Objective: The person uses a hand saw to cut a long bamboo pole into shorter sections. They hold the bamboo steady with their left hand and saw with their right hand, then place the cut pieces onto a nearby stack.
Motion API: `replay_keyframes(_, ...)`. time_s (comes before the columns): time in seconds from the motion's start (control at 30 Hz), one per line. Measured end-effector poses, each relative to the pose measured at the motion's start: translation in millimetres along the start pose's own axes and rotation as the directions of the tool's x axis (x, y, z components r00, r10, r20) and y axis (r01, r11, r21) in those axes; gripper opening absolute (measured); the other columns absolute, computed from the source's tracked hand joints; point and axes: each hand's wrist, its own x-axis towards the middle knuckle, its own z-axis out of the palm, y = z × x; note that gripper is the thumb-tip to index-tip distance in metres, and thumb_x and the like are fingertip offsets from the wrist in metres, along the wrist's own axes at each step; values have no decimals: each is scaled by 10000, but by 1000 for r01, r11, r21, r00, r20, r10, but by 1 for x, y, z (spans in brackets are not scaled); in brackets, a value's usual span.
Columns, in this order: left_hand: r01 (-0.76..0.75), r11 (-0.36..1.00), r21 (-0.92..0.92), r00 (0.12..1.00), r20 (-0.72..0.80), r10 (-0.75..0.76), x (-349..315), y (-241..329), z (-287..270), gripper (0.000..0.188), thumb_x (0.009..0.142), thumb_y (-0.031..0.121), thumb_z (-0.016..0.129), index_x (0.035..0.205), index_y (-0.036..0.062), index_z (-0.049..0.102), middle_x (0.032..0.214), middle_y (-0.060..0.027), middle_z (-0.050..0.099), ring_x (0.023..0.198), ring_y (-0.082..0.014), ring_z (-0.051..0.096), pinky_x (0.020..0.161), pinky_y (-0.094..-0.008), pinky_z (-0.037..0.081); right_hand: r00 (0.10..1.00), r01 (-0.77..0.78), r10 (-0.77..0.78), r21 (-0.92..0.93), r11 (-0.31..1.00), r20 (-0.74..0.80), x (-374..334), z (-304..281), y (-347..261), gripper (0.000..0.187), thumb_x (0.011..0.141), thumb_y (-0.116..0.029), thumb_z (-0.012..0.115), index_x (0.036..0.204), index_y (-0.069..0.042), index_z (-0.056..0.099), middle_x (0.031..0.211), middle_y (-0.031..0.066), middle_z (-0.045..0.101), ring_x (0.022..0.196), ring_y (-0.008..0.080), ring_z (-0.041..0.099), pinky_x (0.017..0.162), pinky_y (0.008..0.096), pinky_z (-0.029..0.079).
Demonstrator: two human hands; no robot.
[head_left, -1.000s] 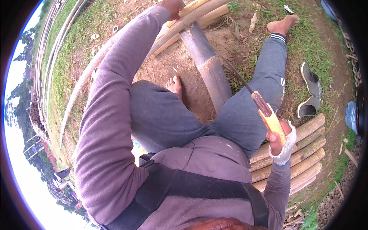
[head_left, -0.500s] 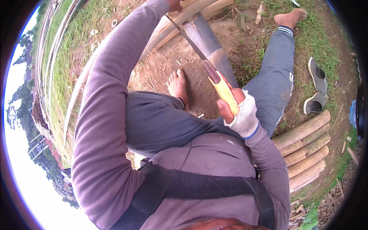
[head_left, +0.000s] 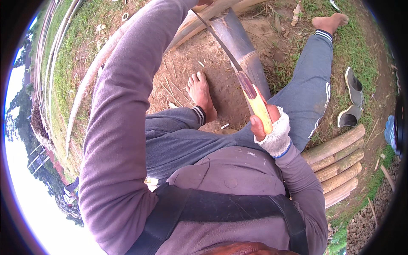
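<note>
In a fingerless white knit glove, my right hand [head_left: 278,131] is closed round the yellow and red handle of a hand saw [head_left: 258,106]. Its long, dark, slightly curved blade slants up and left toward a light brown pole [head_left: 182,36] at the top. My left arm reaches up to that spot. Only a sliver of my left hand [head_left: 205,2] shows at the upper edge, by the pole, with its fingers out of sight. Beneath the blade lies a thick grey bamboo trunk [head_left: 244,46], sloping down toward my right leg.
Cut bamboo lengths [head_left: 338,168] are stacked at my right side. A pair of grey shoes [head_left: 353,95] lies on the grass beyond. My bare left foot [head_left: 200,94] rests on the dirt. Long pale poles [head_left: 78,100] stretch along the left, and gravel [head_left: 367,225] lies at lower right.
My right hand and the saw have shifted slightly right and down. The ground and trunk also sit a little differently in view, and my left hand shows less.
</note>
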Motion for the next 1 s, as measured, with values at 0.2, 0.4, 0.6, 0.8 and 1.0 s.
replay_keyframes(0.2,-20,1000,-8,1000,5,20,5,5,-2,566,753,390,937,1258,166,816,1163,-160,791,1144,-373,732,974,-483,577,979,123,-138,-102,987,-153,78,56,16,239,973,-192,794,923,-17,641,657,142,584,544,334,568,539,428,462)
replay_keyframes(0.4,36,999,24,999,15,-36,2,3,3,481,769,373,917,1180,138,831,1130,-170,792,1108,-378,740,955,-480,587,995,60,-60,-4,998,-80,19,18,2,242,984,-216,780,960,-6,661,688,108,575,581,261,569,574,389,475)
replay_keyframes(0.6,59,996,65,998,30,-61,3,2,4,409,784,360,893,1102,108,840,1086,-177,798,1048,-378,758,909,-475,605,982,139,-141,-22,990,-128,52,39,15,250,982,-208,779,924,-3,649,678,136,587,546,317,571,542,397,467)
replay_keyframes(0.8,100,992,80,993,47,-104,0,24,-13,364,795,356,868,1031,78,846,1049,-189,802,999,-376,773,865,-474,620,980,61,-72,-63,996,-183,101,63,16,265,972,-247,798,900,-29,665,652,166,599,569,377,602,554,438,481)
replay_keyframes(1.0,98,989,114,992,63,-106,-3,8,3,368,785,345,856,1047,86,846,1057,-191,802,1012,-374,772,879,-472,618,982,128,-123,28,991,-145,20,27,14,276,977,-228,796,892,-13,646,673,130,586,571,277,590,561,402,473)
